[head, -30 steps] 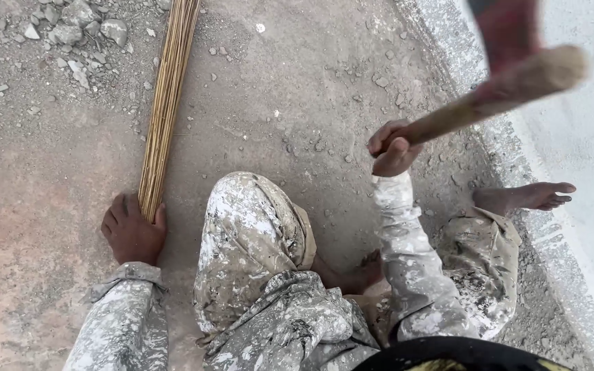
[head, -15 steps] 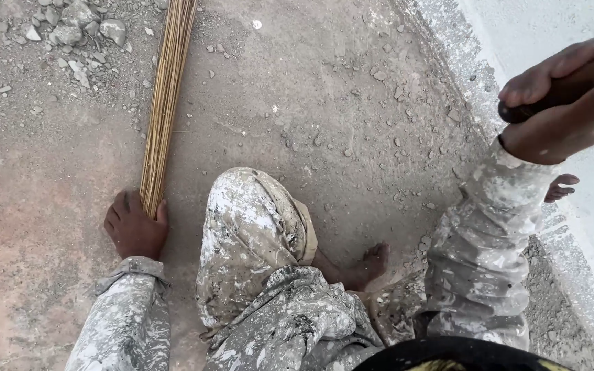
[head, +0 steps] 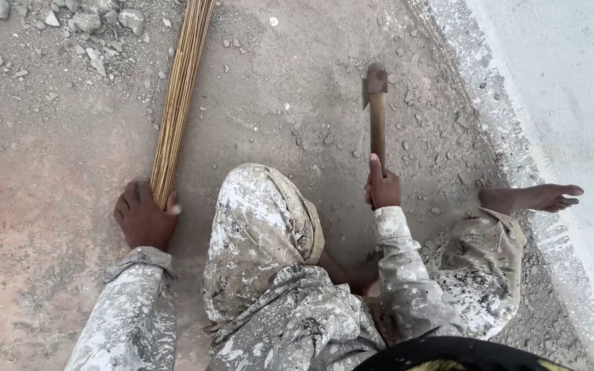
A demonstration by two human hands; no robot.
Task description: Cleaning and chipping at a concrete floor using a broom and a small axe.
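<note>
I squat on a rough concrete floor in paint-spattered trousers and sleeves. My left hand (head: 144, 218) grips the near end of a bundle of thin tan sticks (head: 179, 96) that lies along the floor, reaching away to the top edge. My right hand (head: 382, 187) is closed around the wooden handle of a small hammer (head: 376, 103). Its dark metal head is down on the floor, among loose chips of concrete. My raised left knee (head: 259, 206) sits between the two hands.
My bare right foot (head: 534, 198) rests by a pale raised curb (head: 517, 158) running along the right side. Loose stones and rubble (head: 70, 27) lie at the top left. Reddish stains mark the floor at the left.
My right hand swung the hammer from high near the camera down onto the floor ahead of my knee. My left hand stayed on the stick bundle.
</note>
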